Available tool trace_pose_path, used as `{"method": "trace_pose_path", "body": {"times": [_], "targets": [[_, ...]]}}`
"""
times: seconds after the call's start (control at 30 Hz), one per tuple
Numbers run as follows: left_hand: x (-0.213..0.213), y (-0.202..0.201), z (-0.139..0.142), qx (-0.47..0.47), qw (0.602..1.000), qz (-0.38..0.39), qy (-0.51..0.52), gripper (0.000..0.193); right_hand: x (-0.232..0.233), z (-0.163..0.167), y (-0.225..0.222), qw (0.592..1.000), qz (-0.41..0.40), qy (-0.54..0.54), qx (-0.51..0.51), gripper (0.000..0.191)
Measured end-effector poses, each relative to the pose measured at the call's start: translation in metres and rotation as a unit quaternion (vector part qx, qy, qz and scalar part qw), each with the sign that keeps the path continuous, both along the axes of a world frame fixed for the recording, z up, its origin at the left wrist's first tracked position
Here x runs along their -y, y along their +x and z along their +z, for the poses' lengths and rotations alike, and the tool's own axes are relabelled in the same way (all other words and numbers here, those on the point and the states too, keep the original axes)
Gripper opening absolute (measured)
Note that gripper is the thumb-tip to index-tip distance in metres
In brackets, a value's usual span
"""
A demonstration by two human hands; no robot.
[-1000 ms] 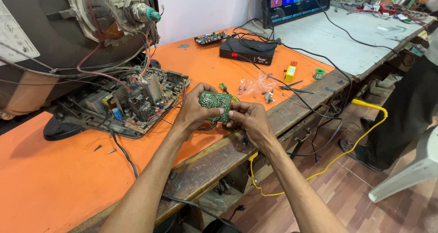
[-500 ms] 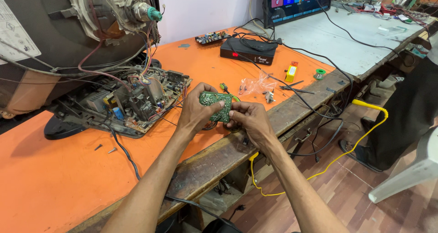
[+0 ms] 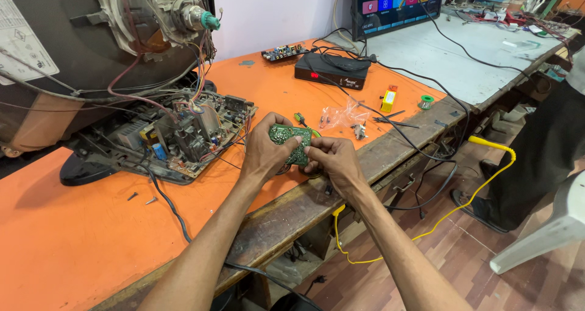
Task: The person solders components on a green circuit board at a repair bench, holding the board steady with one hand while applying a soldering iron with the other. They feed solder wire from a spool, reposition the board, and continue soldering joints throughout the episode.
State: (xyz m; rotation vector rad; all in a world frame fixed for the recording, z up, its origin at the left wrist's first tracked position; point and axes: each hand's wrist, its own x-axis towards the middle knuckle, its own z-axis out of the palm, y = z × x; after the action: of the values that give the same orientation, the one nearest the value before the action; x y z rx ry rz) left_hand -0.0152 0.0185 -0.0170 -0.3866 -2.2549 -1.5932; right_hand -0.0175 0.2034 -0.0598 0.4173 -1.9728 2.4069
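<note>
A small green circuit board (image 3: 289,139) is held above the front edge of the orange table (image 3: 73,238). My left hand (image 3: 263,152) grips its left side, thumb laid across the top. My right hand (image 3: 332,162) pinches its right lower edge with the fingertips. Both hands meet on the board. Part of the board is hidden behind my fingers.
An opened tube television (image 3: 79,49) with its exposed chassis board (image 3: 183,134) stands at the left. A black set-top box (image 3: 332,72), a remote board (image 3: 283,52), a clear plastic bag (image 3: 341,116), a yellow part (image 3: 387,101) and a solder reel (image 3: 426,101) lie beyond. A yellow cable (image 3: 463,207) hangs off the edge.
Both hands keep their hold on the green board; it has shifted only slightly between my fingers.
</note>
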Motion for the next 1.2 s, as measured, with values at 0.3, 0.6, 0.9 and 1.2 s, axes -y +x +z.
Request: {"method": "trace_pose_path", "body": {"times": [0.3,0.6,0.9,1.2], "targets": [[-0.001,-0.001,-0.001,-0.024,0.999,0.026,-0.027,0.033,0.002,0.001,0.0,1.0,-0.009,0.011,0.004,0.019],[-0.001,0.0,-0.002,-0.014,0.999,0.024,-0.033,0.034,0.005,0.011,0.006,0.996,-0.042,0.075,-0.01,0.016],[0.003,0.001,-0.001,-0.03,0.999,0.007,-0.025,0.03,0.008,0.018,0.008,0.993,-0.059,0.104,-0.022,0.017],[0.005,-0.003,0.003,0.037,0.998,-0.018,0.041,0.023,0.004,0.015,0.006,0.998,0.001,0.061,-0.022,0.023]]}}
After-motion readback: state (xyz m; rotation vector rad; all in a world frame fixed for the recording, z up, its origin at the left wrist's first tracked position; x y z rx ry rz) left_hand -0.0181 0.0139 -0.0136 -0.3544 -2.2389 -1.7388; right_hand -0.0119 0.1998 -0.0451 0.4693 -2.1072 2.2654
